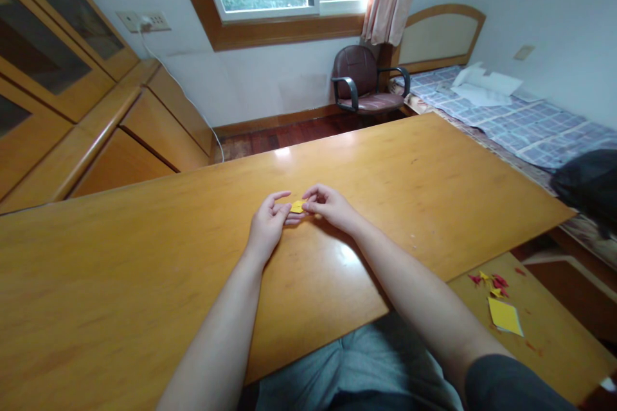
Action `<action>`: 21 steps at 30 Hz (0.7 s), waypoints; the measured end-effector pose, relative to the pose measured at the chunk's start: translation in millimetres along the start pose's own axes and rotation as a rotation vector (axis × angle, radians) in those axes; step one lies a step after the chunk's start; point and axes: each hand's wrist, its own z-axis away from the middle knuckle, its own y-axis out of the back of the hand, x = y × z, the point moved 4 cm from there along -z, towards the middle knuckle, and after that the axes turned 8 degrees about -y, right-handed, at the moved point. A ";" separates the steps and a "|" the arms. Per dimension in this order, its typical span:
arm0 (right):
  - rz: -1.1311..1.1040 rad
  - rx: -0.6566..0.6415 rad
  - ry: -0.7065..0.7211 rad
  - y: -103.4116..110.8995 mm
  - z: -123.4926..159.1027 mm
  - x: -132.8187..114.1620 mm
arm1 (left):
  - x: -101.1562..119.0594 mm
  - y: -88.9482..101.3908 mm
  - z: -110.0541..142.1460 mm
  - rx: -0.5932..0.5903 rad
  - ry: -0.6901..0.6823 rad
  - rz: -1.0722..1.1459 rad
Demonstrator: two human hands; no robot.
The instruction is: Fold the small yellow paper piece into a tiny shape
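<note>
Between my two hands, just above the wooden table, is a small folded piece of yellow paper. My left hand pinches its left side with the thumb on top and fingers beneath, the index finger stretched out beyond. The thumb and fingers of my right hand close on the paper's right edge. Its exact folded shape is too small to make out.
On a lower side table at the right lie several small red and yellow folded papers and a stack of yellow square paper. A brown armchair stands beyond the table, a bed to the right, a wooden cabinet to the left.
</note>
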 end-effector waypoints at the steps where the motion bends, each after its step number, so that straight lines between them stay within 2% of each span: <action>1: -0.004 -0.001 0.003 0.3 0.3 -0.6 | -0.4 -0.1 -0.4 -0.002 0.000 -0.002; 15: -0.068 0.018 0.007 3.1 -0.2 -0.2 | 1.8 2.1 -0.2 0.002 -0.055 0.031; 18: -0.062 0.023 0.006 1.8 0.5 -0.3 | 3.9 2.1 0.5 0.029 -0.080 0.002; 21: -0.059 0.010 0.011 -0.2 1.2 -0.8 | 5.5 -2.2 2.3 0.002 -0.097 -0.051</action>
